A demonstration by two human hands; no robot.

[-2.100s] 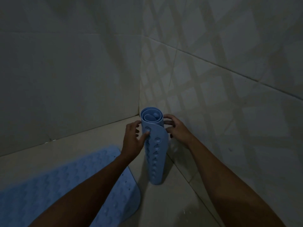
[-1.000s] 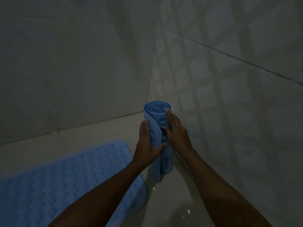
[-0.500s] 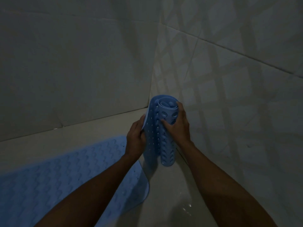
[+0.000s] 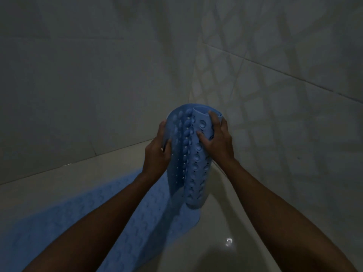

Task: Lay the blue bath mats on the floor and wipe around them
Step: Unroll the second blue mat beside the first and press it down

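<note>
A rolled blue bath mat (image 4: 193, 160) with suction cups and small holes is held upright in the room's corner, its lower end over the floor. My left hand (image 4: 157, 154) grips the loose outer edge of the roll on the left. My right hand (image 4: 218, 140) holds the inner roll near its top, fingers wrapped round it. The roll is partly opened between the two hands. A second blue bath mat (image 4: 64, 224) lies flat on the floor at the lower left, partly hidden by my left forearm.
Pale tiled walls (image 4: 275, 95) meet in a corner just behind the roll. The glossy light floor (image 4: 222, 228) shows a small bright reflection at the lower right. The room is dim.
The roll was lifted and tilted away from the corner, and its outer flap has been pulled leftward, opening it. Both hands shifted their hold up the roll.
</note>
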